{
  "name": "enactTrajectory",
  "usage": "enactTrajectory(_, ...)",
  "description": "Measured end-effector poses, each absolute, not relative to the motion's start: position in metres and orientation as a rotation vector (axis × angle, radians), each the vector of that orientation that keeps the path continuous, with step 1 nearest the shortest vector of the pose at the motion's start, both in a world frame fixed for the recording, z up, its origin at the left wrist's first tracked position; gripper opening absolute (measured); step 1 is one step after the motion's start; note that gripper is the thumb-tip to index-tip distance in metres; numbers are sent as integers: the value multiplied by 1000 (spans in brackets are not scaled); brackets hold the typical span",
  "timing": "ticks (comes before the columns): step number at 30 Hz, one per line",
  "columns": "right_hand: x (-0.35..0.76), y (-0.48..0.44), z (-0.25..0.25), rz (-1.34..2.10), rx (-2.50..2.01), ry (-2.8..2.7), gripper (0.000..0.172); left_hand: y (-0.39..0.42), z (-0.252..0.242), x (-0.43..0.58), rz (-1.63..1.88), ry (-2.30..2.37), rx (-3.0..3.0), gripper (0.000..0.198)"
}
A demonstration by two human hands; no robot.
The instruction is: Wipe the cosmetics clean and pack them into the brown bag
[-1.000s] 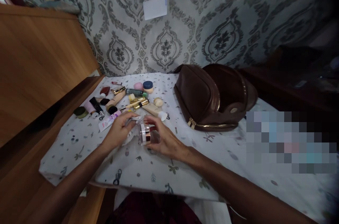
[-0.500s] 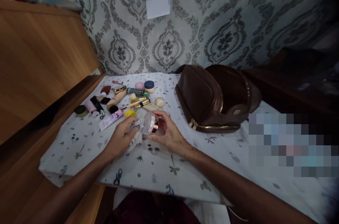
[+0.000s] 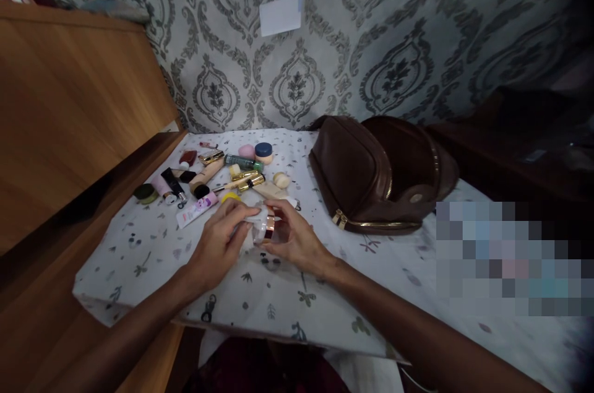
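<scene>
My right hand (image 3: 293,239) grips a small clear jar (image 3: 273,229) with a rose-gold band, tilted on its side just above the cloth-covered table (image 3: 260,294). My left hand (image 3: 221,239) presses a crumpled white wipe (image 3: 253,224) against the jar's end, fingers closed on the wipe. Both hands meet near the middle of the table, just in front of a scatter of cosmetics.
Several tubes, lipsticks, sponges and small pots (image 3: 218,176) lie at the back left. A brown zipped bag (image 3: 380,173) lies open at the back right. A wooden cabinet (image 3: 69,108) stands on the left, patterned wallpaper behind. A blurred patch covers the right.
The jar went from upright on the cloth to tilted sideways in my right hand. My left hand brought the wipe against it and keeps rubbing.
</scene>
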State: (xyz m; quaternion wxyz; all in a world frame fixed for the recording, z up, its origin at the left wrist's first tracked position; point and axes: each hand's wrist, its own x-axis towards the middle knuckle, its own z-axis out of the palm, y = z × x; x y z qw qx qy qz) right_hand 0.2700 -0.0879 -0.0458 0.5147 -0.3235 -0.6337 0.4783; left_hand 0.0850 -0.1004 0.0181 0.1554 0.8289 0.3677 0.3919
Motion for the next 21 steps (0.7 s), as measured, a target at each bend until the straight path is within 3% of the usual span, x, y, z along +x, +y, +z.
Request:
enactTrajectory(10, 271, -91, -38, 1288, -706, -1475, 70, -61, -4, 74, 1039, 1159, 2059, 18)
enactTrajectory(16, 273, -82, -36, 1305, -714, -1295, 71, -77, -14, 73, 987, 1220, 1858, 26)
enactTrajectory(21, 276, -79, -34, 1227, -824, -1217, 65, -97, -6, 82, 961, 1211, 1846, 20)
